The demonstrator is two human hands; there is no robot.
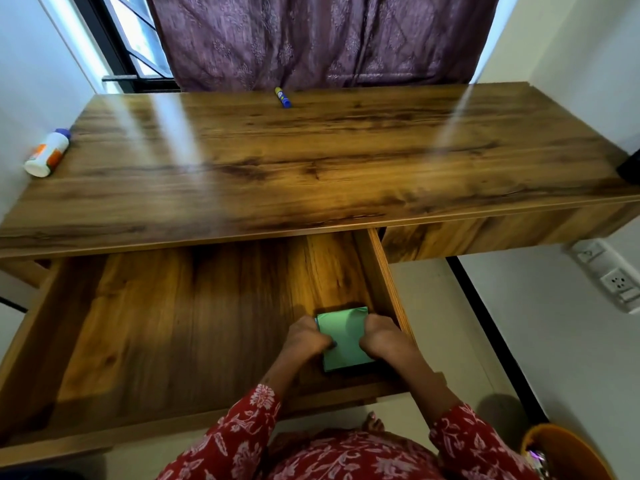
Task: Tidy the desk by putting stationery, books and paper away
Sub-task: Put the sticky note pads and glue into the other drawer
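Green paper stack [346, 341]: in open drawer [180, 327], front right corner, just beside right wall. Gripped on both sides, left hand [306, 337] and right hand [382, 336], fingers curled round edges. Glue bottle [47, 154]: lying at tabletop [311, 161] left edge. Glue stick [283, 97]: lying at tabletop back edge, near middle.

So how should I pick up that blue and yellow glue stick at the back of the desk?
The glue stick lies flat on the desk, alone near the back edge by the curtain. It looks round and may roll, so come straight down from above and pinch it across its middle, thumb on one long side, fingers on the other.
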